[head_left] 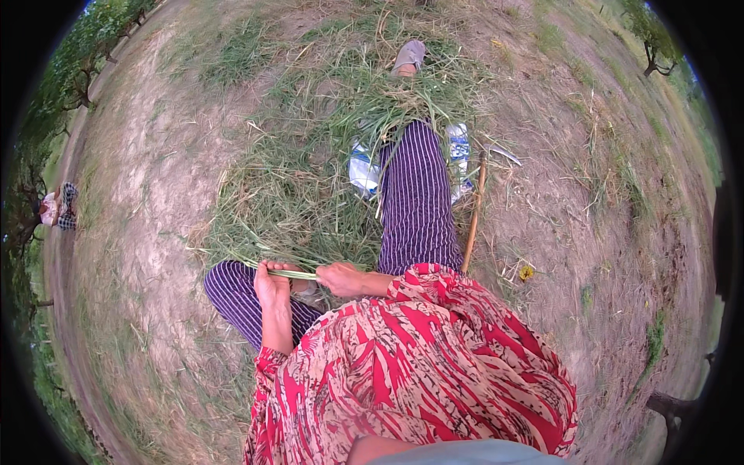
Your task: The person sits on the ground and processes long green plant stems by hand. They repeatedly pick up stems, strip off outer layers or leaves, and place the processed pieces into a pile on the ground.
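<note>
A thin bundle of green grass stalks stretches between my two hands, above my bent left leg. My left hand is turned palm up, its fingers curled over the stalks. At the bundle's right end, my right hand is closed around the stalks in a fist. The loose leafy ends fan out leftward past my left hand. Just beyond my hands lies a broad heap of cut grass. More grass is piled over my outstretched right leg near the shin.
Right of my straight leg lies a sickle with a long wooden handle and curved metal blade. A white and blue plastic sheet shows under that leg. A small yellow flower is on the ground. Another person sits far left near trees.
</note>
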Demonstrator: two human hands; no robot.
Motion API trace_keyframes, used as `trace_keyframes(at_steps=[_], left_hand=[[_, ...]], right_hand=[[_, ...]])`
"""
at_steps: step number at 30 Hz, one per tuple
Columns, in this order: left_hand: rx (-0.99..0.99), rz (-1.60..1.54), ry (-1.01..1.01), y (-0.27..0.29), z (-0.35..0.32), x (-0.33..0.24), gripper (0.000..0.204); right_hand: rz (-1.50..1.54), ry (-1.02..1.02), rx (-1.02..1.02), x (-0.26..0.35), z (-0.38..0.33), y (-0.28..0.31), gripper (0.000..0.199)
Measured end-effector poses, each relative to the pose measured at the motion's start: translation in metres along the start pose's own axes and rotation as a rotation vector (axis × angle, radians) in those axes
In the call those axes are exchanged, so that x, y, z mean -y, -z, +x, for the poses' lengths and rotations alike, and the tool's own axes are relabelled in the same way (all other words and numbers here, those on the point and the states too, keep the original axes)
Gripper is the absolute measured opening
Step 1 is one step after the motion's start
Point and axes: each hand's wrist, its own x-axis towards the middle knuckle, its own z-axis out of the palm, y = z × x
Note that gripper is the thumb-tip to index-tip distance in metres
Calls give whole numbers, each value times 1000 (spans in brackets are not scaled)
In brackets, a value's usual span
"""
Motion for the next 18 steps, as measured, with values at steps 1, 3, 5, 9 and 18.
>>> trace_keyframes(at_steps=[1,3,5,9,18], left_hand=[[11,6,-9,-5,-1,-3,19],[-18,92,-85,-16,-5,-1,18],[91,264,-178,-45,-24,1,17],[318,714,-332,-78,-54,30,15],[686,1405,-552,-73,-75,52,12]], right_hand=[[0,-11,-11,2,0,2,23],[36,-51,-46,4,-1,8,23],[58,-107,-88,-4,3,-1,23],[79,-235,-27,-18,13,-6,22],[245,86,247,-22,-2,-8,27]])
